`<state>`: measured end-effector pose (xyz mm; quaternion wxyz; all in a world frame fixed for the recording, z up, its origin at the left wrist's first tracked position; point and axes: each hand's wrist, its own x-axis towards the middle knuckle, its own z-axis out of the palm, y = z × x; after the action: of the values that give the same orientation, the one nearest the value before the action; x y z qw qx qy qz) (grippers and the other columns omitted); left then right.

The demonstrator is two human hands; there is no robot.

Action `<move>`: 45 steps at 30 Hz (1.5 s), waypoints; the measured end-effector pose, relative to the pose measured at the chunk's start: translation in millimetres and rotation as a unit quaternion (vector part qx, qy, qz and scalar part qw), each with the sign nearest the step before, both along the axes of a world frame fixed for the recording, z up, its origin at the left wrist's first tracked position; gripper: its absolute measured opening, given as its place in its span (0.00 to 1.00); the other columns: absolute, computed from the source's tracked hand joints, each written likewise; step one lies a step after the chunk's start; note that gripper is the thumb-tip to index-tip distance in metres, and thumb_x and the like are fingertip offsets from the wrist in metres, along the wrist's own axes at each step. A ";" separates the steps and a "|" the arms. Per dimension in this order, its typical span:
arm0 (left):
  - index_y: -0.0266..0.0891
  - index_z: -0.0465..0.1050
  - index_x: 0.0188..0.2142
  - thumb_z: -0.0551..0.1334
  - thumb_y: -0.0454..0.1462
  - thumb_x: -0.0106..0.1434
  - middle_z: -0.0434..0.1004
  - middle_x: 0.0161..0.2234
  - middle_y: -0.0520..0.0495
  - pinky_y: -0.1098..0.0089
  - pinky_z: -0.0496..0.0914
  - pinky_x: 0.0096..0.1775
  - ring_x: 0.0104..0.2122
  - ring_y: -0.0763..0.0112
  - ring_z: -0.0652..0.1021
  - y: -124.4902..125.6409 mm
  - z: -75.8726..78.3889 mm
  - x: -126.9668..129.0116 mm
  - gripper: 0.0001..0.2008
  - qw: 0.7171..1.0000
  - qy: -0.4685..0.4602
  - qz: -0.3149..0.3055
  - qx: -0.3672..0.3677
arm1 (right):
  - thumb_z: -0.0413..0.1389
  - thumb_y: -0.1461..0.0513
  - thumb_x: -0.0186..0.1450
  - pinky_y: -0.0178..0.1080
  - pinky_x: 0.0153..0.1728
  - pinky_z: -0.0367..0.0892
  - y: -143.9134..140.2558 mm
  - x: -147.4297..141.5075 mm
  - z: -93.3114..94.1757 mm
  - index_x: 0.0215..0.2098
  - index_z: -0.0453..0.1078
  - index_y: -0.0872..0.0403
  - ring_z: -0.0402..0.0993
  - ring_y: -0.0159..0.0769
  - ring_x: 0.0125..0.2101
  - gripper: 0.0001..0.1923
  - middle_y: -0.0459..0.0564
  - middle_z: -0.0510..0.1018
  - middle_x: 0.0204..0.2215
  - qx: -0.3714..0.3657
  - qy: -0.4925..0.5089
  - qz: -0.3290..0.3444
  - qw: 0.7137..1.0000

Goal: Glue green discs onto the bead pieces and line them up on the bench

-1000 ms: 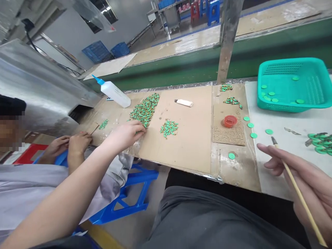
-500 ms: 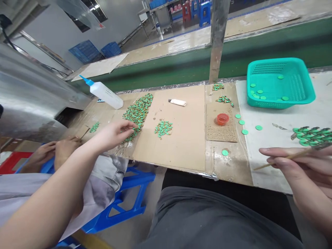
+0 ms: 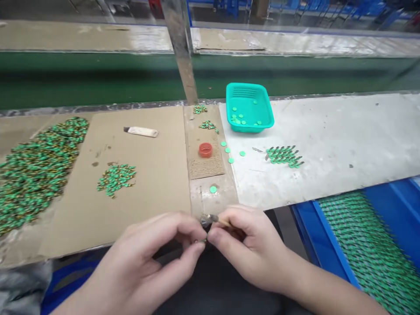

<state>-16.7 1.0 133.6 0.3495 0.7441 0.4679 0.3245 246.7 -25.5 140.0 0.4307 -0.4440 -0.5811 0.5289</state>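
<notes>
My left hand [image 3: 164,258] is closed in a pinch near the table's front edge. Between its fingertips is a small green piece [image 3: 204,240], mostly hidden. Right beside it, my right hand [image 3: 252,245] grips a thin wooden stick [image 3: 225,222] with a dark grey lump [image 3: 209,219] at its end. The fingertips of both hands nearly meet. Beyond them, a green button-like disc [image 3: 213,189] lies on the table. A small heap of green-and-gold pieces [image 3: 117,178] rests on the cardboard [image 3: 157,170] to the left.
A red cap-like cup [image 3: 205,150] stands on a small cardboard piece. Behind it to the right is a teal basket [image 3: 269,114] holding green discs. Green discs with dark upright pieces [image 3: 284,156] form rows. Also present are a white tube [image 3: 142,131], a large bead pile [image 3: 39,170] and a blue crate [image 3: 337,245].
My left hand has come from the large pile to the middle, now pinching a small green piece. My right hand has moved in beside it with the stick. The view has turned right.
</notes>
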 end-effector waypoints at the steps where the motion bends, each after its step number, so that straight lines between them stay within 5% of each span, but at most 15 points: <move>1: 0.50 0.91 0.38 0.81 0.47 0.70 0.92 0.35 0.50 0.76 0.85 0.35 0.32 0.66 0.91 -2.3 1.0 11.9 0.07 0.999 -0.023 -0.023 -0.034 | 0.71 0.58 0.78 0.35 0.31 0.63 -0.3 -2.0 -0.2 0.30 0.71 0.50 0.64 0.29 0.27 0.20 0.38 0.69 0.26 -0.033 0.023 -0.007 0.999; 5: 0.50 0.93 0.42 0.80 0.47 0.73 0.91 0.32 0.50 0.74 0.84 0.30 0.26 0.66 0.89 -7.9 -6.3 39.6 0.06 0.972 -0.173 0.017 -0.161 | 0.76 0.44 0.75 0.36 0.31 0.67 0.1 -6.9 -11.7 0.33 0.73 0.48 0.62 0.30 0.27 0.26 0.39 0.70 0.26 -0.164 0.198 -0.001 0.966; 8: 0.51 0.94 0.41 0.83 0.49 0.71 0.92 0.35 0.49 0.72 0.85 0.28 0.25 0.67 0.87 -7.4 -19.3 44.8 0.08 0.953 -0.237 0.065 -0.177 | 0.75 0.42 0.77 0.37 0.34 0.72 2.4 -3.9 -23.5 0.35 0.75 0.48 0.64 0.31 0.27 0.25 0.40 0.73 0.27 -0.166 0.238 -0.004 0.957; 12: 0.55 0.95 0.42 0.82 0.49 0.72 0.93 0.36 0.51 0.72 0.87 0.31 0.26 0.68 0.88 22.3 -27.2 39.2 0.06 0.975 -0.171 0.111 -0.087 | 0.59 0.48 0.89 0.41 0.41 0.79 18.2 21.3 -31.0 0.45 0.86 0.48 0.81 0.37 0.38 0.20 0.49 0.85 0.38 -0.009 0.099 -0.110 0.989; 14: 0.54 0.95 0.41 0.81 0.50 0.72 0.93 0.33 0.53 0.72 0.88 0.34 0.28 0.68 0.89 44.8 -28.8 36.5 0.07 0.990 -0.081 0.102 -0.045 | 0.58 0.53 0.90 0.46 0.54 0.82 32.5 38.1 -31.6 0.46 0.86 0.48 0.84 0.41 0.47 0.18 0.51 0.86 0.43 0.117 -0.011 -0.146 0.982; 17: 0.56 0.94 0.40 0.78 0.50 0.75 0.94 0.35 0.56 0.72 0.88 0.37 0.32 0.69 0.90 67.7 -34.8 37.2 0.07 0.998 0.014 0.066 0.017 | 0.58 0.57 0.90 0.46 0.53 0.82 53.6 57.1 -32.5 0.42 0.81 0.48 0.84 0.40 0.45 0.17 0.49 0.85 0.41 0.194 -0.103 -0.133 0.967; 24: 0.60 0.93 0.46 0.74 0.45 0.80 0.96 0.44 0.61 0.66 0.88 0.52 0.41 0.68 0.93 61.0 -46.1 44.7 0.05 0.994 0.069 0.034 0.077 | 0.55 0.63 0.87 0.45 0.52 0.79 65.2 68.1 -37.6 0.46 0.74 0.48 0.86 0.43 0.47 0.10 0.52 0.89 0.46 0.124 -0.215 -0.014 0.969; 37: 0.57 0.91 0.47 0.75 0.41 0.80 0.97 0.46 0.60 0.64 0.88 0.53 0.43 0.66 0.94 60.2 -39.1 51.9 0.04 0.991 0.096 0.005 0.089 | 0.54 0.64 0.87 0.50 0.58 0.83 61.4 71.0 -38.2 0.49 0.78 0.49 0.89 0.48 0.52 0.11 0.55 0.91 0.49 0.131 -0.247 0.010 0.960; 45: 0.55 0.91 0.48 0.77 0.40 0.79 0.97 0.45 0.58 0.67 0.89 0.53 0.42 0.69 0.94 65.7 -44.4 46.7 0.03 0.978 0.115 -0.042 0.170 | 0.55 0.65 0.85 0.49 0.54 0.82 62.1 75.3 -36.0 0.49 0.82 0.52 0.90 0.50 0.49 0.12 0.56 0.92 0.48 0.152 -0.275 0.027 0.949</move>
<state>30.0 66.7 89.2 0.1747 0.8441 0.4113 0.2963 322.1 36.6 104.0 0.3018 -0.4853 -0.7626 0.3031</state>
